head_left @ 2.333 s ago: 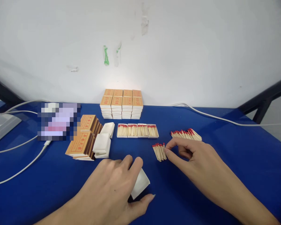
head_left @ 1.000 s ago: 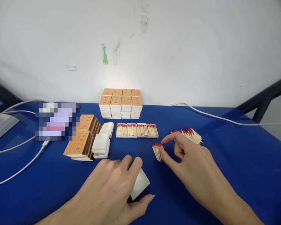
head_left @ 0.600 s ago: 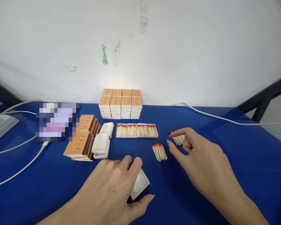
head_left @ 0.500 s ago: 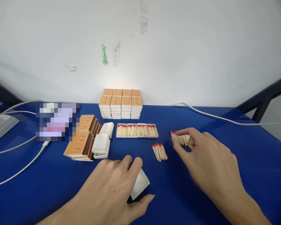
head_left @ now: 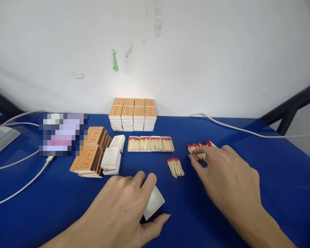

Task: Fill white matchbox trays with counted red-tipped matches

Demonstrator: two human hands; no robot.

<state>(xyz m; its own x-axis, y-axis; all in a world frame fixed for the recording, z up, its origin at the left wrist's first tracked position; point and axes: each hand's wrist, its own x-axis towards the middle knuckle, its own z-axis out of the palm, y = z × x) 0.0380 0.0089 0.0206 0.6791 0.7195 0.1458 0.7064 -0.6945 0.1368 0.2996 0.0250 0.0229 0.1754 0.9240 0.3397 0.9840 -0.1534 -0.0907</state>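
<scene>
At the lower middle, my left hand (head_left: 129,203) is curled around an empty white matchbox tray (head_left: 154,203), fingers over its left side and thumb by its near corner. My right hand (head_left: 227,172) bends over a pile of red-tipped matches (head_left: 198,147), with thumb and index finger around the pile's left end. The tips of the other fingers are hidden. Between the hands lies a smaller bunch of matches (head_left: 175,167). Behind it, several matchbox trays filled with matches (head_left: 151,144) stand side by side in a row.
A block of stacked orange matchboxes (head_left: 133,115) stands against the wall. To the left are stacked matchbox sleeves (head_left: 89,155), with empty white trays (head_left: 111,158) beside them. A blurred-out phone-like device (head_left: 64,134) and white cables (head_left: 28,186) lie farther left on the blue table (head_left: 281,172).
My right hand has shifted slightly down and left, so more match heads at the pile's right show. The left hand and tray have hardly moved.
</scene>
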